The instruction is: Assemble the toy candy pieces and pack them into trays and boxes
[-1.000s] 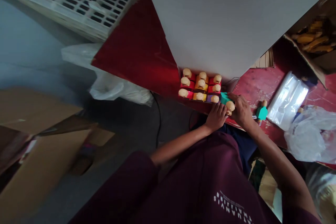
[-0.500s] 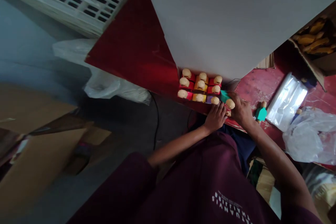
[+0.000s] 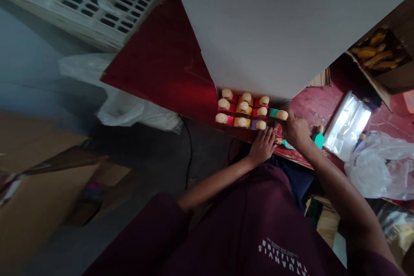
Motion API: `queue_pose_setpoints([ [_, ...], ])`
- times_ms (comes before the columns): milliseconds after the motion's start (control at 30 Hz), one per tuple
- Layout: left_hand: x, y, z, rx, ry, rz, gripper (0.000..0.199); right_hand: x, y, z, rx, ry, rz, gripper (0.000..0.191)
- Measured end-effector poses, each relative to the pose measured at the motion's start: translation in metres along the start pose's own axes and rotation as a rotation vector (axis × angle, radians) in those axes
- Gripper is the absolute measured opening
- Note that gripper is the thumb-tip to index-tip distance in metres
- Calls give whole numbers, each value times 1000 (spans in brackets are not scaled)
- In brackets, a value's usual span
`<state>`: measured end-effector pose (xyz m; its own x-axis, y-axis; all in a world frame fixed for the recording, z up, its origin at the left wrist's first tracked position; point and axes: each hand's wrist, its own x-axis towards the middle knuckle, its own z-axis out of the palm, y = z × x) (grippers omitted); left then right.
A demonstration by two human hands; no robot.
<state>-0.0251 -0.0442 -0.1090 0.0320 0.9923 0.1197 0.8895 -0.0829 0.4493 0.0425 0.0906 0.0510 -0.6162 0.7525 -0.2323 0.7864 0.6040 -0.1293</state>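
Several small toy figures (image 3: pixel 242 110) with round cream heads and red, yellow, pink or purple bodies stand packed in rows on the red tabletop (image 3: pixel 318 105). My right hand (image 3: pixel 294 131) grips a teal-bodied toy figure (image 3: pixel 278 114) at the end of the rows, its cream head poking out past my fingers. My left hand (image 3: pixel 262 146) lies with fingers apart against the table edge, nearest the purple-bodied figure (image 3: pixel 258 124). Under my right wrist lies another teal figure (image 3: pixel 286 143). A third teal figure (image 3: pixel 318 139) stands a little farther right.
A large white board (image 3: pixel 274 21) overhangs the table. Nearby are a clear plastic pack (image 3: pixel 347 127), a white plastic bag (image 3: pixel 377 168) and a cardboard box of yellow items (image 3: pixel 377 54). Off the table are a white crate (image 3: pixel 80 4), cardboard boxes (image 3: pixel 42 181) and a black cable (image 3: pixel 189 151).
The teal figure in my right hand has turned to lie in line with the rows, its head to the right. Another teal figure now shows beneath my right wrist. The view has shifted slightly.
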Motion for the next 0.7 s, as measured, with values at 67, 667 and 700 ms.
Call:
queue_pose_setpoints([
  [67, 0, -1, 2, 9, 17, 11, 56, 1, -4, -2, 1, 12, 10, 41],
  [667, -1, -3, 8, -4, 71, 28, 55, 10, 13, 32, 333, 648, -360, 20],
  [700, -1, -3, 9, -2, 61, 31, 55, 15, 12, 31, 331, 645, -361, 20],
])
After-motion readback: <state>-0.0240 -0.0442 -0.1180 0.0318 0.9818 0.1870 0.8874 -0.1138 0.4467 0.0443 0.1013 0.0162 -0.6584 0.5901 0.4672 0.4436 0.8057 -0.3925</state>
